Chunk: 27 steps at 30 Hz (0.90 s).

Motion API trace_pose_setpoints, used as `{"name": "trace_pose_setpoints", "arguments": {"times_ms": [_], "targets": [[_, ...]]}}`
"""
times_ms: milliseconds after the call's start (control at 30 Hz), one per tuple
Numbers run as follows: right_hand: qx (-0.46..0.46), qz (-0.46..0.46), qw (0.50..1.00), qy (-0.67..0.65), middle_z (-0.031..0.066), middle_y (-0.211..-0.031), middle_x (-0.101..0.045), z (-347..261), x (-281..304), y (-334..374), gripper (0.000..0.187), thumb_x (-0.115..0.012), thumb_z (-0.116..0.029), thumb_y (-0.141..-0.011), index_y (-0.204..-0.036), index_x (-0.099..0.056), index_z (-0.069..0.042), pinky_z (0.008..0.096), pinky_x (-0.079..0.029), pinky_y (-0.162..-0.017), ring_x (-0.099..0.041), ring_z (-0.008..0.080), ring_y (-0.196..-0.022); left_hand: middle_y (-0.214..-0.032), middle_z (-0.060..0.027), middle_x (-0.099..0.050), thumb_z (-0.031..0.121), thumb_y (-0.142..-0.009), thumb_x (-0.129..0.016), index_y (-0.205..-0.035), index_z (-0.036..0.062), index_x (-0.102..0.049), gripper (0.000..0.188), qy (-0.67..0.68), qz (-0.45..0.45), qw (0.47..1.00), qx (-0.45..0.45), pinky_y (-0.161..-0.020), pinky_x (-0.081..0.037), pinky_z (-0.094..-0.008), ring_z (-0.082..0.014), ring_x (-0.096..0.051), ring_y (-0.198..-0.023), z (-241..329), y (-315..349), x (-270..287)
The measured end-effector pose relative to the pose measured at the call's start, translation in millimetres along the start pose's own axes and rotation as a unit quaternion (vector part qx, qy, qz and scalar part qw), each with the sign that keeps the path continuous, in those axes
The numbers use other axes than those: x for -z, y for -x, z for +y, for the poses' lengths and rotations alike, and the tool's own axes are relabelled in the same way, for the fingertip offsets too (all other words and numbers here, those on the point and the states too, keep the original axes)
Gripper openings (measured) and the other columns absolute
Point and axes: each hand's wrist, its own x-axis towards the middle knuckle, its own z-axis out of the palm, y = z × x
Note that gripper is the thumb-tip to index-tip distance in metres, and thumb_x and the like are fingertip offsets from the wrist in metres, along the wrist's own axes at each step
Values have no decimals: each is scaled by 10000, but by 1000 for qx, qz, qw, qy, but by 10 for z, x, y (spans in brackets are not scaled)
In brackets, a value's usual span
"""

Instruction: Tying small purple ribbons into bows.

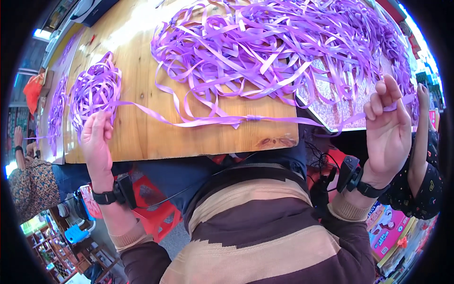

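A purple ribbon (208, 121) runs in a slack line along the near side of the table, with a small knot (253, 118) near its middle. At its left end my left hand (98, 142) is closed, fingertips pinched on the ribbon beside a loose coiled ribbon bundle (94, 87). Off the table's right corner, my right hand (388, 128) is raised with its fingers curled and the ribbon passing through them. Ahead of both hands spreads a large tangled heap of purple ribbon (265, 57), from which loops hang toward me.
The wooden table (137, 135) ends just before my lap. A white-edged patterned board (347, 111) adjoins it at the right. Another person's arm (418, 142) is close to my right hand; a second person (35, 184) sits far left. A red stool (156, 213) stands below.
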Motion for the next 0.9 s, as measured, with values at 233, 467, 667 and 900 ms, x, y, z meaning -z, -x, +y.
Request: {"name": "trace_pose_setpoints", "arguments": {"times_ms": [233,467,667,900], "targets": [[-67,-87,939,327,48,-835,-571,332,-618,229,290,-453,-130,-880,-1110,-543,21,236,-376,-677,-506,116,-748,-877,-39,-518,89,-797,-578,-1016,-3,-572,237,-301,9,937,-179,-644,-373,-211,-76,-432,-651,328,314,-615],[84,-274,784,550,110,-796,-540,571,-894,265,300,-479,-44,-828,-1117,-529,19,305,-377,-706,-516,246,-749,-885,-95,-551,88,-712,-672,-1007,-14,-574,327,-123,-277,906,-295,-614,-428,-236,-126,-496,-687,901,811,-1306],[74,-308,757,572,102,-723,-492,637,-943,307,207,-528,8,-725,-931,-544,16,343,-344,-634,-470,280,-665,-855,-83,-572,40,-687,-699,-1007,9,-586,341,-73,-293,903,-307,-592,-430,-237,-139,-519,-635,770,846,-1520],[29,-287,842,457,117,-775,-545,676,-878,345,165,-569,-12,-761,-923,-562,17,313,-384,-627,-524,240,-688,-728,-83,-585,-32,-722,-637,-861,5,-597,150,-44,-264,910,-316,-598,-428,-266,-173,-550,-654,703,823,-1530]]}}
